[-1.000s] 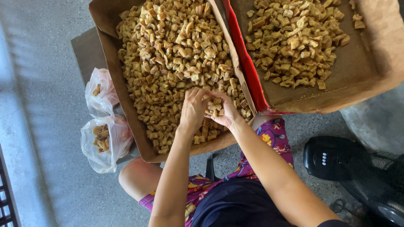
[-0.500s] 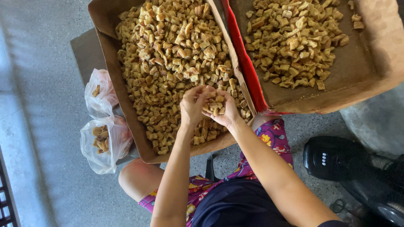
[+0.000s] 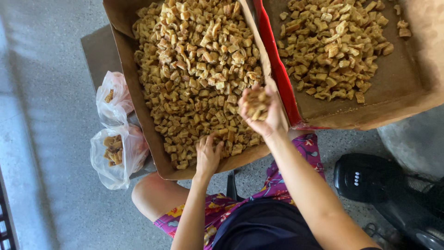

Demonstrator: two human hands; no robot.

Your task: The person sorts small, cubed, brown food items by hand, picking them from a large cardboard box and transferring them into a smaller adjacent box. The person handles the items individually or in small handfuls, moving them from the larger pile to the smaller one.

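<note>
A cardboard tray [image 3: 138,115] full of small golden-brown fried snack pieces [image 3: 194,60] lies in front of me. My right hand [image 3: 261,113] is raised above the tray's right edge, cupped around a handful of the pieces. My left hand [image 3: 208,155] rests palm down on the pieces at the near end of the tray, fingers spread. A second cardboard tray [image 3: 407,83] with a red edge [image 3: 277,69] sits to the right and holds a thinner layer of the same snack pieces [image 3: 333,41].
Two clear plastic bags [image 3: 115,148] with a few pieces inside lie left of the tray. A black device [image 3: 370,178] stands on the speckled floor at right. My knees in flowered cloth [image 3: 305,153] are under the trays.
Both hands were together over the near end of the tray. The right hand has risen with a handful of pieces and the left hand has dropped onto the pile.
</note>
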